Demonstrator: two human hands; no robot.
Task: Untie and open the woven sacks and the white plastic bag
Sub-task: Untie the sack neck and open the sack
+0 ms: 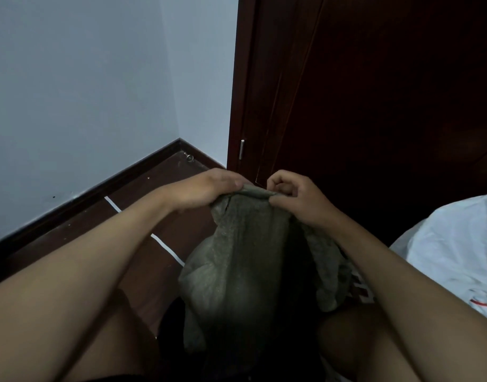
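A grey-green woven sack (236, 260) hangs down below both hands, its top edge bunched between them. A white plastic bag (451, 249) lies off to the right of the right hand (300, 202), which pinches the sack's rim. The left hand (206, 188) grips the same rim, fingers curled over it.

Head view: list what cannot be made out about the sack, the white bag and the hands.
- Woven sack: its mouth is bunched under the left hand and right hand, so any tie or knot is hidden.
- Sack contents: dark shadow hides them.
- White plastic bag: cut off by the right edge; its opening is out of view.
- Sack bottom: lost in darkness between the knees.
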